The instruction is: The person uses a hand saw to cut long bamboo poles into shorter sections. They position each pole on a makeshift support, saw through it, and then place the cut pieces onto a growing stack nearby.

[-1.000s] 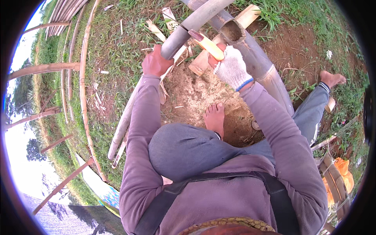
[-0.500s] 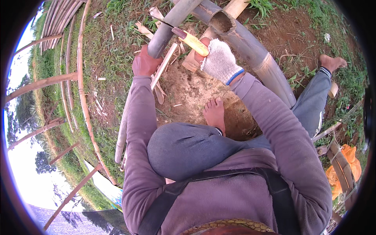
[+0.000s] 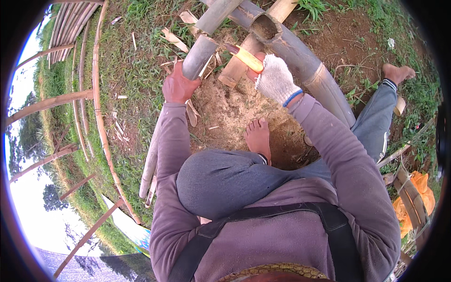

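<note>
My bare left hand (image 3: 180,88) is wrapped round the lower end of a short grey bamboo piece (image 3: 199,57). The piece is tilted slightly off the longer bamboo pole (image 3: 220,15) above it, with a cut line between them. In a white knit glove with a blue cuff, my right hand (image 3: 278,81) grips a saw (image 3: 249,59) by its yellow handle, to the right of the cut. A dark brown collar shows at the handle's front; the blade is hard to make out.
A thick bamboo pole (image 3: 324,77) with an open notch runs diagonally at the right, crossed by a lighter split length (image 3: 233,71). Sawdust (image 3: 225,110) covers the soil by my bare foot (image 3: 257,137). Bamboo rails (image 3: 99,101) stand left; an orange bag (image 3: 423,190) lies lower right.
The short bamboo piece has come apart from the pole and dropped slightly toward me with my left hand. My right hand has drawn the saw back to the right and down.
</note>
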`<state>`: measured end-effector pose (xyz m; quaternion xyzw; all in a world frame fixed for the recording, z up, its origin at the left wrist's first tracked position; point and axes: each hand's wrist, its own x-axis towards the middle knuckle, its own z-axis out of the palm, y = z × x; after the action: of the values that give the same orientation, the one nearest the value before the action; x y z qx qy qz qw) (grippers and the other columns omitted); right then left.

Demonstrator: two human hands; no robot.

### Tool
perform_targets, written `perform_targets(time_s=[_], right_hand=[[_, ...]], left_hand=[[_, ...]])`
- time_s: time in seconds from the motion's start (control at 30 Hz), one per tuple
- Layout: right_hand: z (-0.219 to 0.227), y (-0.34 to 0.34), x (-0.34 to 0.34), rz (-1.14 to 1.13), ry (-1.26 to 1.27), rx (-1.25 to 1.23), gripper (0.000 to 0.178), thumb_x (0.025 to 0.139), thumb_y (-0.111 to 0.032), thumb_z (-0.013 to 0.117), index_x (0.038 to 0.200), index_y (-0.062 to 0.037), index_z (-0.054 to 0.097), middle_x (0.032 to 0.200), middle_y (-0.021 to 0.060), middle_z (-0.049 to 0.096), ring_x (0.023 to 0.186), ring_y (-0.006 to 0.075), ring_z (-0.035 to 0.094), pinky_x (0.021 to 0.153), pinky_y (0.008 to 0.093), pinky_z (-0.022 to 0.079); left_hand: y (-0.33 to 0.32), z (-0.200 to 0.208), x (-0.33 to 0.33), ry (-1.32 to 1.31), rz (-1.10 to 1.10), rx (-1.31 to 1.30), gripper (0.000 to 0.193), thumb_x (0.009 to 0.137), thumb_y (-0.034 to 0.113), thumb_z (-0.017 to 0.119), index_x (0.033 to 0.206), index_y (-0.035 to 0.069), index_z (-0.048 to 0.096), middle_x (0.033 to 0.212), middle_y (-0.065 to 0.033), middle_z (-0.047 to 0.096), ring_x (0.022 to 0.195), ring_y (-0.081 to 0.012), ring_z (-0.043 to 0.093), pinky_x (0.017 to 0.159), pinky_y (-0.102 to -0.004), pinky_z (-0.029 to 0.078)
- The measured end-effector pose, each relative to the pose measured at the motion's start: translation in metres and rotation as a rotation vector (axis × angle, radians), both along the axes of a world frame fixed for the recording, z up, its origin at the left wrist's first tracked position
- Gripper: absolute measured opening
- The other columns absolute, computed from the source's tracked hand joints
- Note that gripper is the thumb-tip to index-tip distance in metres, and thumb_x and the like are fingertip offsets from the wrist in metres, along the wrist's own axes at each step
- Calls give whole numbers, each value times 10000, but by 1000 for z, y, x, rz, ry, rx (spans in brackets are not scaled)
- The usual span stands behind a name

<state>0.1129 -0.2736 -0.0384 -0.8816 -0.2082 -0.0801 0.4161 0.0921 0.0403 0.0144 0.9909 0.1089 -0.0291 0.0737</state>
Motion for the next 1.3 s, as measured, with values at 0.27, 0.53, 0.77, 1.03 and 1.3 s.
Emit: perform_targets(time_s=[0.27,0.53,0.77,1.03,1.3], right_hand=[[-5,-127,-141,312,227,-238,631,932,-304,850,1420,-13,576,1262,236,674,1091,406,693,884,475,575],[104,-25,-110,290,682,547,914,1055,-582,681,1683,-30,313,1457,239,573,1258,381,668,994,504,597],[131,-41,-79,358,583,392,665,1090,-509,668,1481,14,540,1325,204,661,1186,281,662,1042,413,541],[172,-25,-75,548,622,343,738,1054,-593,656,1559,-67,540,1405,166,639,1263,284,645,1041,474,529],[232,50,-99,754,571,-139,804,1024,-679,654,1571,-97,568,1365,112,673,1217,256,664,1010,422,524]], left_hand=[[-48,43,-91,-74,-99,-216,610,730,380,878,1222,108,641,948,-212,790,883,-459,772,772,-574,610],[-94,57,-166,-17,-145,-329,640,730,437,883,1231,117,647,1012,-192,782,970,-445,767,804,-563,580],[-40,110,-280,-182,64,-79,1250,608,640,958,1649,171,450,1487,-174,651,1461,-387,547,1229,-609,319],[6,91,-315,-38,60,47,544,753,296,876,1238,207,647,1004,-85,765,933,-358,780,729,-505,609],[6,161,-441,3,226,183,575,790,303,888,1278,161,620,982,-120,773,964,-388,780,761,-538,605]])
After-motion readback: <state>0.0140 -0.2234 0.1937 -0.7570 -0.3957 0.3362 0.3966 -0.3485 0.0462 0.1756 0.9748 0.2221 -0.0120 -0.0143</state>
